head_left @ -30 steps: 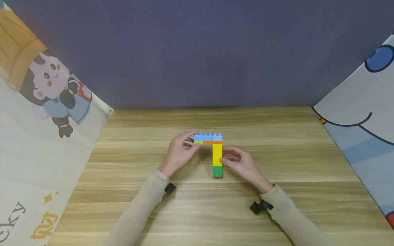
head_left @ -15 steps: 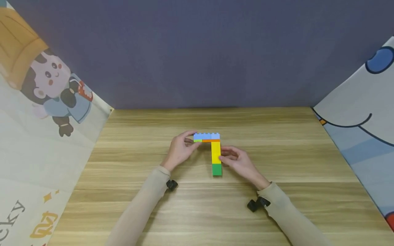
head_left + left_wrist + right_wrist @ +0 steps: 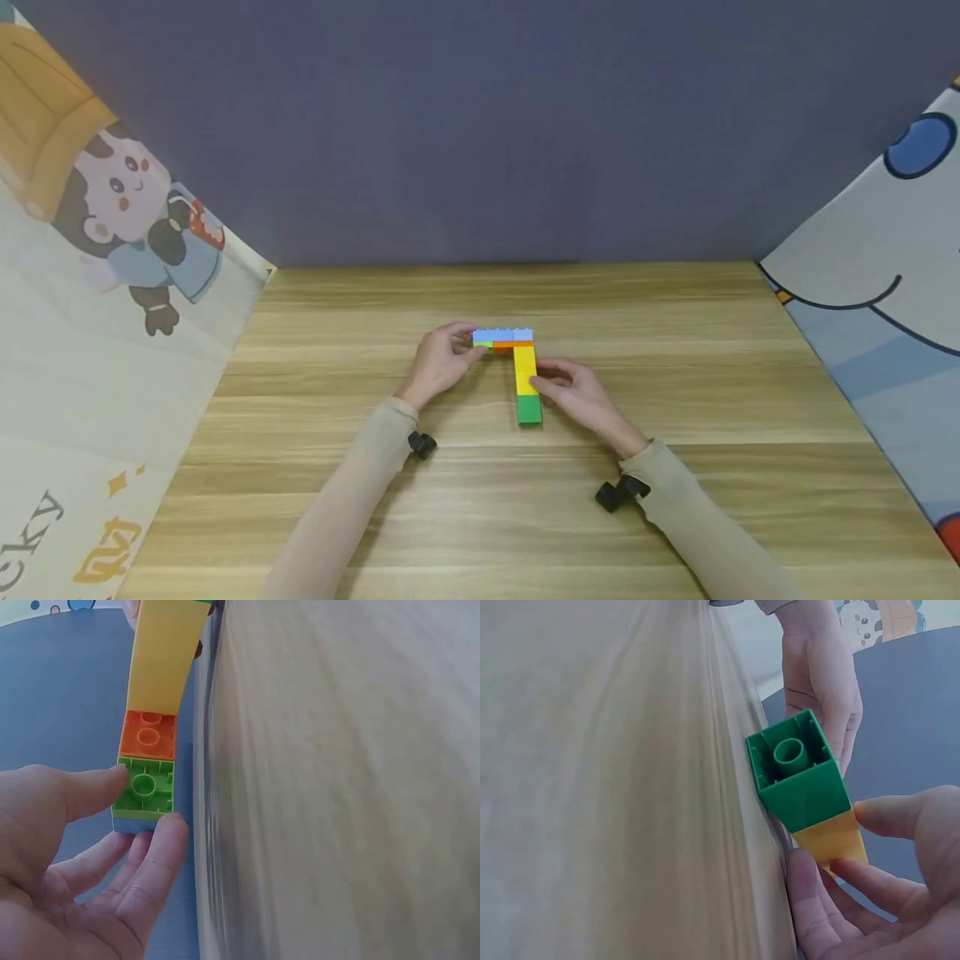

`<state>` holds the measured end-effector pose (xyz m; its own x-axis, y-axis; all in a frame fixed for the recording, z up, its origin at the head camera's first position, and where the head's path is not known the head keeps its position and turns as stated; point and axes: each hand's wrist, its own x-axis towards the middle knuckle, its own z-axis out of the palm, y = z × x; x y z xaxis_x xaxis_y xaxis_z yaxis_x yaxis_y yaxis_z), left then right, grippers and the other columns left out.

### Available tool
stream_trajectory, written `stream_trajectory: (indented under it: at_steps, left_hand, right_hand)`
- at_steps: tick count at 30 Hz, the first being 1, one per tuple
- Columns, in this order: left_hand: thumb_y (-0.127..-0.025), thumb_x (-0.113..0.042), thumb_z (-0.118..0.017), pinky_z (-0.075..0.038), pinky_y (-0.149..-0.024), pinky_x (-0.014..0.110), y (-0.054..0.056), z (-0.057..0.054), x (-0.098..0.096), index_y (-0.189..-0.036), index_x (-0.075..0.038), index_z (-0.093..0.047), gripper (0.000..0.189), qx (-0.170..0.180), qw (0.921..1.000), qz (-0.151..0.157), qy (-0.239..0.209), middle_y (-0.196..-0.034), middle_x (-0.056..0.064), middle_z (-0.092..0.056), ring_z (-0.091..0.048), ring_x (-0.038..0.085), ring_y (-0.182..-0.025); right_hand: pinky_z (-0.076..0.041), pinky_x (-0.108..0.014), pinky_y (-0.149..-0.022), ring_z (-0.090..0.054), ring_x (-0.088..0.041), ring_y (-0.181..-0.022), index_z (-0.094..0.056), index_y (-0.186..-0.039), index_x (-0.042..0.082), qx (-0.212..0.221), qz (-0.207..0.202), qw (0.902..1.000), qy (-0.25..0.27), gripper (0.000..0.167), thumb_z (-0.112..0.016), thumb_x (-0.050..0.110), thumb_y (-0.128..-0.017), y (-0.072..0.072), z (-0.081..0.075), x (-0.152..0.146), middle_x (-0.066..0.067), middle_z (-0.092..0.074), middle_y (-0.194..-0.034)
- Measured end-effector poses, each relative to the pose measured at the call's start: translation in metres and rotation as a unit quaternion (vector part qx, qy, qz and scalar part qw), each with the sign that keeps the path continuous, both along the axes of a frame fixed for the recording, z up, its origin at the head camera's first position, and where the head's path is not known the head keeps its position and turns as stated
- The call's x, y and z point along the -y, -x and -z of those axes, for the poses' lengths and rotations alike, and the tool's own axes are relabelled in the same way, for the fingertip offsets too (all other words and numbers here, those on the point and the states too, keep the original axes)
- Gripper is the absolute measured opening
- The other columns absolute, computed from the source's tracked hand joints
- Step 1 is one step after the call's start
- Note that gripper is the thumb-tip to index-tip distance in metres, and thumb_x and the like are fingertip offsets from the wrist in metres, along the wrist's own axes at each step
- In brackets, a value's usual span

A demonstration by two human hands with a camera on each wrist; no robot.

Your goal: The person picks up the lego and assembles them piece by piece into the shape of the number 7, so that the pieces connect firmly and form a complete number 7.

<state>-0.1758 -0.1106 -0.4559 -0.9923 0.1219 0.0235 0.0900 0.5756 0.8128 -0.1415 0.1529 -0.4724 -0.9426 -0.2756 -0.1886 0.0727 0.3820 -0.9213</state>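
Note:
Both hands hold one toy brick assembly shaped like an angle. Its top row has light blue bricks, with a light green brick and an orange brick fixed under them. From the row's right end a yellow column runs toward the person, ending in a dark green brick. My left hand pinches the row's left end, thumb at the light green brick. The yellow column is pinched by my right hand. In the right wrist view the green brick's hollow underside faces the camera.
The wood-grain table lies beneath the hands. A dark blue-grey panel stands at its back edge. Side panels with cartoon prints, one on the left and one on the right, border it. A black wrist camera sits at each cuff.
The assembly's right side has shifted slightly left, and its green end has moved a little toward the back. My right hand has moved left with it. Both hands keep their grip.

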Motion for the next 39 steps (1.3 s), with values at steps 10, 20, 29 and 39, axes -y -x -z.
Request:
stream_trajectory:
  at_steps: [10,20,29,39]
  left_hand:
    - [-0.099,-0.024,-0.077,-0.063,-0.095,0.045,0.003,-0.002,0.000,-0.142,-0.009,-0.066,0.047,0.014,0.9999,-0.007,0.005,-0.129,0.016,-0.072,-0.074,0.032,-0.111]
    - [-0.102,-0.023,-0.073,-0.062,-0.096,0.044,0.006,0.001,-0.002,-0.146,-0.006,-0.062,0.049,0.027,0.9995,-0.007,0.012,-0.132,0.017,-0.069,-0.072,0.032,-0.113]
    - [-0.104,-0.023,-0.070,-0.061,-0.100,0.047,0.007,0.001,-0.004,-0.148,-0.006,-0.061,0.048,0.032,0.9993,-0.003,0.018,-0.133,0.019,-0.069,-0.072,0.035,-0.117]
    - [-0.106,-0.024,-0.066,-0.060,-0.101,0.047,0.009,0.002,-0.004,-0.149,-0.007,-0.060,0.047,0.051,0.9985,-0.010,0.016,-0.136,0.019,-0.069,-0.071,0.034,-0.120]
  right_hand:
    - [-0.064,-0.034,-0.090,-0.071,-0.032,-0.120,-0.055,-0.153,0.002,-0.003,0.006,0.9996,-0.028,0.058,-0.070,0.031,-0.104,0.002,-0.001,0.009,-0.023,-0.062,-0.149]
    - [-0.064,-0.033,-0.086,-0.072,-0.030,-0.114,-0.053,-0.153,-0.001,-0.021,0.006,0.9991,-0.035,0.056,-0.066,0.027,-0.106,0.003,-0.001,0.015,-0.024,-0.066,-0.143]
    - [-0.064,-0.032,-0.081,-0.073,-0.023,-0.100,-0.053,-0.153,-0.002,-0.024,0.004,0.9988,-0.042,0.055,-0.064,0.026,-0.106,0.006,-0.001,0.014,-0.024,-0.069,-0.137]
    - [-0.064,-0.032,-0.078,-0.071,-0.017,-0.085,-0.053,-0.154,0.000,-0.015,0.007,0.9990,-0.041,0.056,-0.065,0.027,-0.106,0.011,0.000,0.016,-0.024,-0.072,-0.130]
